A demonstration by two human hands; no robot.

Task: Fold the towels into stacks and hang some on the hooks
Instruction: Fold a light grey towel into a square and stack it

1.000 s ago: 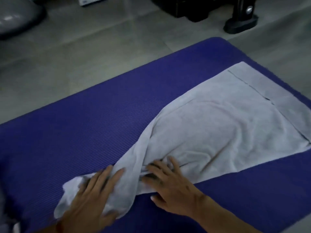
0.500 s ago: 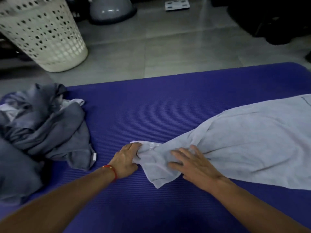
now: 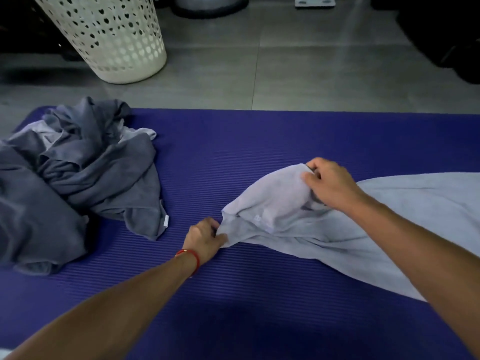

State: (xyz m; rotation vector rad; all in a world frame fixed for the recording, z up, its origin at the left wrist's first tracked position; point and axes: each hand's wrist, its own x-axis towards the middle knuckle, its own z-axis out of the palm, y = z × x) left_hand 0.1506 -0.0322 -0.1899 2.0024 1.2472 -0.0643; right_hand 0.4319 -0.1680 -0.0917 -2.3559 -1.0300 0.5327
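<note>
Head view. A light grey towel (image 3: 405, 203) lies across the centre and right of the frame on a ribbed purple mat (image 3: 259, 146). Its far portion runs out of frame at the right edge; its near end is bunched and raised.

The left hand (image 3: 205, 236), at lower centre, pinches the nearest corner of the towel between thumb and curled fingers, close to the mat surface. A red band (image 3: 191, 258) sits on that wrist. The right hand (image 3: 330, 184), right of centre, grips a second edge point with fingers curled around the cloth, held above the mat so the fabric tents between the two hands. Judgement: the two grips are set on separate points of one short edge in order to draw that end taut and square before a fold is made.

At left of frame a heap of darker grey towels (image 3: 85, 172) rests on the mat, crumpled and unfolded, well apart from the towel in hand. Judgement: it is the waiting stock; no folded stack is visible, so the task is at an early stage.

At upper left a perforated white laundry basket (image 3: 111, 37) stands on the tiled floor (image 3: 285, 74) beyond the mat. No hooks are in view.
</note>
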